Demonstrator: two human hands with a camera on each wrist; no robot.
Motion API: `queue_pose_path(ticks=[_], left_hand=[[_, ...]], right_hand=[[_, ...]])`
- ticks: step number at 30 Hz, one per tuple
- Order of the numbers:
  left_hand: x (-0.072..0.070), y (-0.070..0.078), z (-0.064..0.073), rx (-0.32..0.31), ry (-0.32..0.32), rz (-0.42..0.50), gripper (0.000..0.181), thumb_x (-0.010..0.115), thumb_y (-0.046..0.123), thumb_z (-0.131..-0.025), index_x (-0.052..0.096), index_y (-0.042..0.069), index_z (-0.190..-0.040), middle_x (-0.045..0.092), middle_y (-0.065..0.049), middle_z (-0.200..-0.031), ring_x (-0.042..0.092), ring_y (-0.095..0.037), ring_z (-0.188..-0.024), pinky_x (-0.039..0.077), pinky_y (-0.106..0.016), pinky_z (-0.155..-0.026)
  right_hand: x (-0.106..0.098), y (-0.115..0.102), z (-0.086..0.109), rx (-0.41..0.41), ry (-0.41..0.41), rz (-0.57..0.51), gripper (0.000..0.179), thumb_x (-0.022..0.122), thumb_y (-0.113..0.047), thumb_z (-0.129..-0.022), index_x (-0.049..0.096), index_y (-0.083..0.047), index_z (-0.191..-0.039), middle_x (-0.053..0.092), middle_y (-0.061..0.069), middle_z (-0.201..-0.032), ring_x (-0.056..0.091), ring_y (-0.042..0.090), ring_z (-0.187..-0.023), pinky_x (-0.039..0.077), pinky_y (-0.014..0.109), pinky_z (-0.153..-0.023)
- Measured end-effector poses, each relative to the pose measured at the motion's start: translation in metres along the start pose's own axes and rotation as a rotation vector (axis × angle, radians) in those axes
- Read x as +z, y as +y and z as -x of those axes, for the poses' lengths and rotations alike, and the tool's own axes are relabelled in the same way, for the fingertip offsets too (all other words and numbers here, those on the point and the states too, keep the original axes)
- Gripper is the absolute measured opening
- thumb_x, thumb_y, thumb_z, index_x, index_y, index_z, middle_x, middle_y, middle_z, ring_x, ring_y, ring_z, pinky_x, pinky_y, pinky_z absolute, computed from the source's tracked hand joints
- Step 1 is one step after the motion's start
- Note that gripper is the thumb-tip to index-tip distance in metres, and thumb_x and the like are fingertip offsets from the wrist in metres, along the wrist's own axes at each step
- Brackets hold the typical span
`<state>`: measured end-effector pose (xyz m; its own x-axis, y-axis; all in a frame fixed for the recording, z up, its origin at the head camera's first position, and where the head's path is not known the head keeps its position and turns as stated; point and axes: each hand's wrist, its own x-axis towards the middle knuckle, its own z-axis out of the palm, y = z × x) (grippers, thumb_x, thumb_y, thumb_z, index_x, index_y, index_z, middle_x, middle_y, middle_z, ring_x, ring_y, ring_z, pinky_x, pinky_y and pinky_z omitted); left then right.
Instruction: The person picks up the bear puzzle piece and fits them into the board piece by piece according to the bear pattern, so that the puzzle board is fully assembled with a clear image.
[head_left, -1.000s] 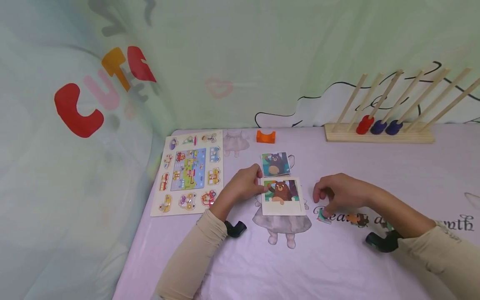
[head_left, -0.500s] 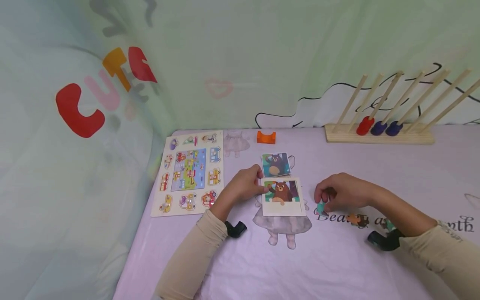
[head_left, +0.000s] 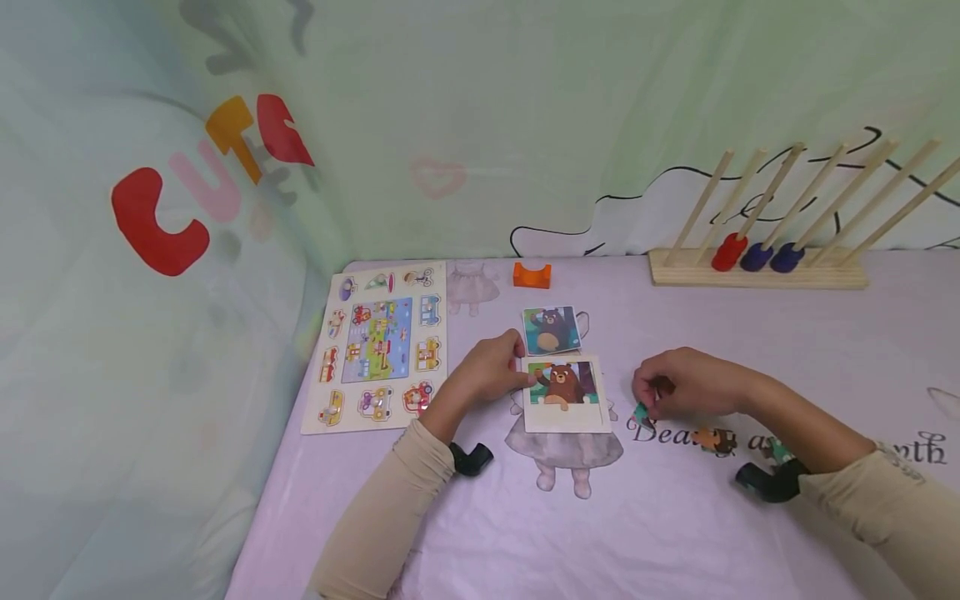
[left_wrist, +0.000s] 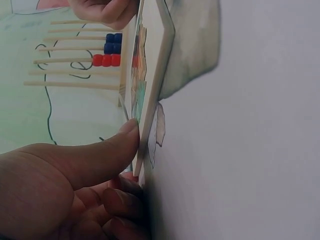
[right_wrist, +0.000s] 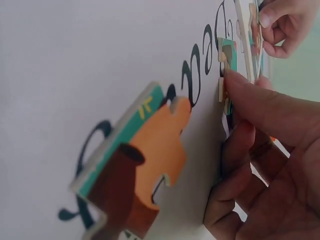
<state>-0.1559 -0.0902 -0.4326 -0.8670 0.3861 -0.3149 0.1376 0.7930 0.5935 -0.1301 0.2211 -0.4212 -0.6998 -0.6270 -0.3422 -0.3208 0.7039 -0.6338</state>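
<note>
My left hand (head_left: 491, 367) pinches the left edge of a bear puzzle board (head_left: 566, 420), thumb (left_wrist: 107, 156) on top. Several pieces sit in the board's upper part, showing a brown bear; below them is a bare pale strip. To its right, my right hand (head_left: 686, 385) holds a small teal jigsaw piece (right_wrist: 231, 54) between thumb and fingers, tilted up on edge close to the cloth. Beside that hand lies an orange-and-brown jigsaw piece (right_wrist: 157, 142). Another green piece (head_left: 778, 451) is partly hidden by the right wrist. A bear picture card (head_left: 551, 331) touches the board's top edge.
A vehicle peg puzzle (head_left: 315, 417) lies at the left. An orange arched block (head_left: 532, 276) stands at the back. Back right is a wooden peg rack (head_left: 750, 276) with red and blue beads. Fabric hangs behind and left. A black wrist mount (head_left: 768, 483) shows on the right arm.
The teal piece, flat on the cloth under my right fingertips a second ago, is now pinched and tipped up. My right hand has shifted slightly right. The left hand and board stay put.
</note>
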Motion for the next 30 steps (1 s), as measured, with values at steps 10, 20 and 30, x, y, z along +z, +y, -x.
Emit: queue_pose_path(ticks=[10,20,30], left_hand=[[-0.0005,0.0004,-0.0004,-0.005,-0.005,-0.004,0.037,0.08,0.026,-0.09,0.054,0.012,-0.112,0.052,-0.003,-0.079,0.049,-0.016,-0.072,0.037,-0.027,-0.063],[0.0003,0.0003,-0.0004,-0.003,0.001,-0.008,0.037,0.08,0.026,-0.089,0.054,0.011,-0.111,0.052,-0.002,-0.078,0.048,-0.015,-0.07,0.036,-0.026,-0.062],[0.0004,-0.0003,0.0004,-0.016,0.001,0.007,0.038,0.08,0.027,-0.09,0.054,0.012,-0.112,0.053,-0.003,-0.082,0.05,-0.017,-0.074,0.038,-0.027,-0.064]], right_hand=[[-0.001,-0.0026,0.0002,0.027,0.002,0.012,0.027,0.088,-0.02,-0.078,0.07,-0.024,-0.097,0.057,-0.007,-0.081,0.051,0.011,-0.077,0.043,0.022,-0.066],[-0.0004,-0.0007,0.0012,0.036,0.014,0.032,0.024,0.089,-0.02,-0.077,0.068,-0.023,-0.089,0.055,-0.008,-0.078,0.05,0.011,-0.078,0.043,0.023,-0.068],[0.0005,0.0015,0.003,0.021,0.031,0.036,0.024,0.089,-0.019,-0.078,0.069,-0.025,-0.089,0.055,-0.009,-0.078,0.05,0.01,-0.077,0.042,0.022,-0.067]])
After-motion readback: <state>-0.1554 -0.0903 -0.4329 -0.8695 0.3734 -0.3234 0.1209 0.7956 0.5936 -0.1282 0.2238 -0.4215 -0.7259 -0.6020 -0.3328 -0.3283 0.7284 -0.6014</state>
